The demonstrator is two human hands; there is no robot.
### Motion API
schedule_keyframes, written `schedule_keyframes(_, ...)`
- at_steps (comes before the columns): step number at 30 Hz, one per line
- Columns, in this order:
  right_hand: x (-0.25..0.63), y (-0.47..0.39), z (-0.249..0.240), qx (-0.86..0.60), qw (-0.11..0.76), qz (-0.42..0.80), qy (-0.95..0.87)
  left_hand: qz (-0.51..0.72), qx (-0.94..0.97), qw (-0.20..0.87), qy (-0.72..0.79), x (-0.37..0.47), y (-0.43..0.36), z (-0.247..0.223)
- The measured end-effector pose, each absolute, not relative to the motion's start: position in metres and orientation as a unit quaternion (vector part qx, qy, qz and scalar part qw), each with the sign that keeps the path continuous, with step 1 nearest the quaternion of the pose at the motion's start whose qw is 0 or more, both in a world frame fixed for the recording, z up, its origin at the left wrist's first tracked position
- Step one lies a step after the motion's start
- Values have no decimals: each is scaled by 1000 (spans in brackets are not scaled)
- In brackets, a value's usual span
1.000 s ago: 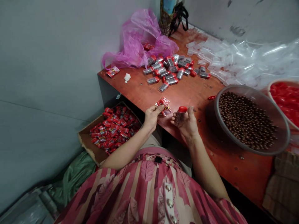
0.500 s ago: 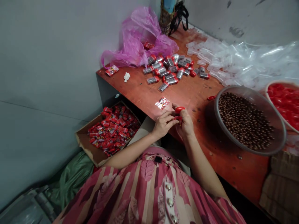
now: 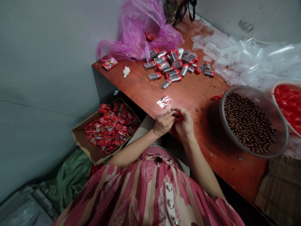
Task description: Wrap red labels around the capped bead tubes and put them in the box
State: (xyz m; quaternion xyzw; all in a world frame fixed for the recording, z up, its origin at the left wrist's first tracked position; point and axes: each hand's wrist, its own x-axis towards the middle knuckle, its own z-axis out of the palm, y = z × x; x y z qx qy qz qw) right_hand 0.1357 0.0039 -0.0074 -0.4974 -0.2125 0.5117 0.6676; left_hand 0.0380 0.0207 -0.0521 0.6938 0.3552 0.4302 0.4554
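Just over the table's front edge, my left hand (image 3: 162, 123) and my right hand (image 3: 185, 125) meet, with fingers closed around a small red-capped tube (image 3: 178, 113). Most of the tube is hidden by the fingers. Another red piece shows just below it, between the hands, too covered to make out. A flat red-and-white printed label (image 3: 164, 102) lies on the table right beyond my left fingers. Farther back is a pile of clear tubes (image 3: 172, 72) with red caps and dark balls inside.
A grey tub (image 3: 221, 110) of brown balls stands at right, beside a bowl of red caps (image 3: 288, 103). Clear tubes (image 3: 235, 62) and a pink bag (image 3: 138, 31) lie at the back of the orange table (image 3: 199, 88). Below left, a carton (image 3: 84, 138) holds red packets.
My hands have drawn closer together, and my left fingers now cover more of the red-capped tube. The camera view has shifted slightly; the things on the table stay in place.
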Motion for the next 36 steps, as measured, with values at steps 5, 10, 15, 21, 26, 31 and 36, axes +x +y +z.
schedule_keyframes(5,132,6,-20,-542,680,431,-240,421,674,484,366,41,19,-53)
schedule_keyframes(10,134,11,-25,-556,653,441,-265,433,653,485,389,40,24,-46)
schedule_keyframes(15,151,8,-11,-466,589,600,-275,451,631,511,371,32,29,-31)
schedule_keyframes(21,170,-1,-8,-449,549,650,-272,434,569,605,348,26,28,-17)
schedule_keyframes(26,174,7,-20,-488,604,587,-230,411,464,681,390,28,31,-19)
schedule_keyframes(31,173,-1,-12,-517,646,517,-219,452,237,757,409,27,44,-11)
schedule_keyframes(36,152,-37,8,-553,610,463,-329,475,162,764,404,25,50,-2)
